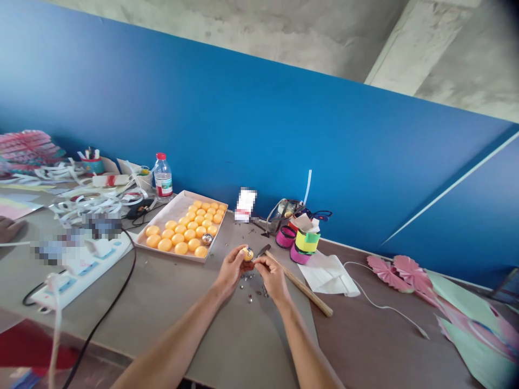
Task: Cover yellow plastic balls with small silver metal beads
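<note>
My left hand (232,270) grips an orange ball (247,253) that has shiny silver pieces on part of its surface. Close beside the ball, the fingers of my right hand (272,275) are pinched together; whatever they hold is too small to name. Small shiny bits (250,297) lie scattered on the table under both hands. A hammer (310,294) with a wooden handle rests just right of my right hand. To the left, a shallow box (162,250) holds many plain orange balls (178,237) and one silver-covered ball (207,239).
A white power strip (87,270) and dark cable lie at left, near tangled white strips (87,200). Behind the box stands a red-capped bottle (163,178). Colourful small containers (304,246), a white sheet (330,274) and pink paper fans (399,274) are at right. A blue partition (259,124) backs the table.
</note>
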Demonstrator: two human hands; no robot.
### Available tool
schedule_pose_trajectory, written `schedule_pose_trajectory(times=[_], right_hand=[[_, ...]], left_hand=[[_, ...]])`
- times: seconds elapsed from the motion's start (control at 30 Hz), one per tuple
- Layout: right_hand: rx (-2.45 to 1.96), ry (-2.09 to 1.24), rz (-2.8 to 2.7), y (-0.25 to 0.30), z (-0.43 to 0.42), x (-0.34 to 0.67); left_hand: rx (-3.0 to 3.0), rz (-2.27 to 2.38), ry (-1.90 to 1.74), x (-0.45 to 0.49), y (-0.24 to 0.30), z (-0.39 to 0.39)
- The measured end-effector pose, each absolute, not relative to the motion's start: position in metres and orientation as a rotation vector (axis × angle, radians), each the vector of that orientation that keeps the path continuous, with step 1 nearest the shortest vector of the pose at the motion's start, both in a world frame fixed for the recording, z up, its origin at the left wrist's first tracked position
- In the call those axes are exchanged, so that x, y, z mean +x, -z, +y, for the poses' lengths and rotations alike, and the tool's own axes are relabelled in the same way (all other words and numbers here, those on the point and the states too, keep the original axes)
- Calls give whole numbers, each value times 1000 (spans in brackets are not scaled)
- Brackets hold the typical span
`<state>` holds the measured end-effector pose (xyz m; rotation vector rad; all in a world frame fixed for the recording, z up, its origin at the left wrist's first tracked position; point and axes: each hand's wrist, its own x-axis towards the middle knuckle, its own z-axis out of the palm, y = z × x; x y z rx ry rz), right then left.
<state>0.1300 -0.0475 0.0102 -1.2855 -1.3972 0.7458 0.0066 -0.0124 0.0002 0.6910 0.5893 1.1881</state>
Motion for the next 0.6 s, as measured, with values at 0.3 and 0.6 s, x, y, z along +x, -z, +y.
schedule_pose_trajectory(times=[0.3, 0.6], right_hand=[[-1109, -1002, -1162, -8, -48, 128], [-1238, -843, -1259, -8, -49, 121]], left_hand=[[716, 597, -1189, 5, -5, -14], [780, 666, -1182, 7, 4, -11]])
